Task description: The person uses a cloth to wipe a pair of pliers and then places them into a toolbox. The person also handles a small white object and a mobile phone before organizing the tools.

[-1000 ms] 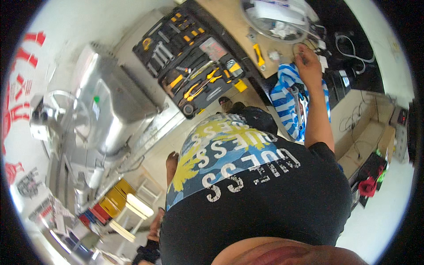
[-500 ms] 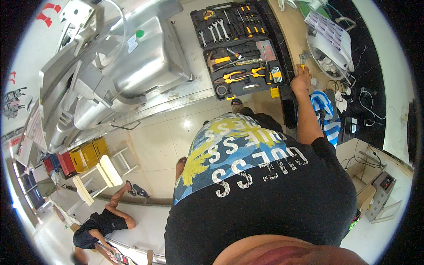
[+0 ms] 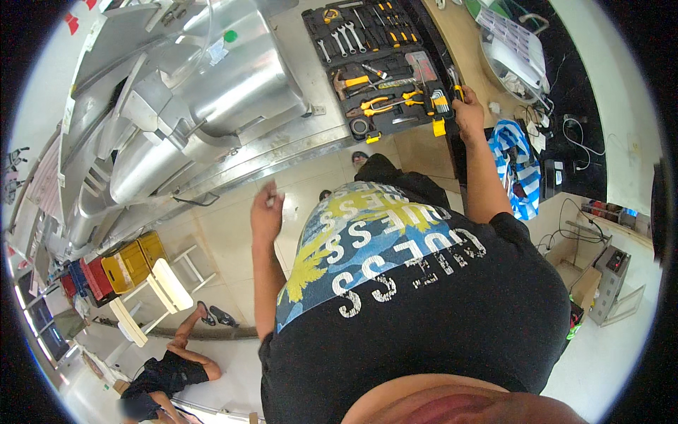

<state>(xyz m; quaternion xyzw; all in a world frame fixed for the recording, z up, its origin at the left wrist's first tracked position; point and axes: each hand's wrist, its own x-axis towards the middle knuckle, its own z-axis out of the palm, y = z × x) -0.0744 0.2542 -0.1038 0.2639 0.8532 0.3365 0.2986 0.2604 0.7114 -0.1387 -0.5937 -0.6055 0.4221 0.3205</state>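
My right hand [image 3: 469, 116] is closed round the yellow-and-black handle of an adjustable wrench [image 3: 453, 75], whose metal jaw points away from me. The wrench is beside the right edge of an open black tool case [image 3: 399, 134]. In the case lie a claw hammer [image 3: 347, 85], yellow-handled pliers [image 3: 374, 107], a hex key set [image 3: 440, 101], a roll of tape [image 3: 359, 127], several combination wrenches [image 3: 347, 39] and screwdrivers. My left hand [image 3: 267, 206] is raised over the floor left of my body, fingers loosely bent and apart, with nothing clearly visible in it.
A large steel sink [image 3: 247, 78] stands on the metal bench left of the case. On the right are a blue-and-white striped bag [image 3: 515, 169], a clear bin [image 3: 505, 67] and cables. Behind left are a white stool [image 3: 166, 286], a yellow crate [image 3: 126, 272] and a seated person [image 3: 173, 367].
My right hand has brought the adjustable wrench left, from over the wooden counter to the tool case's edge. My left hand has come into view.
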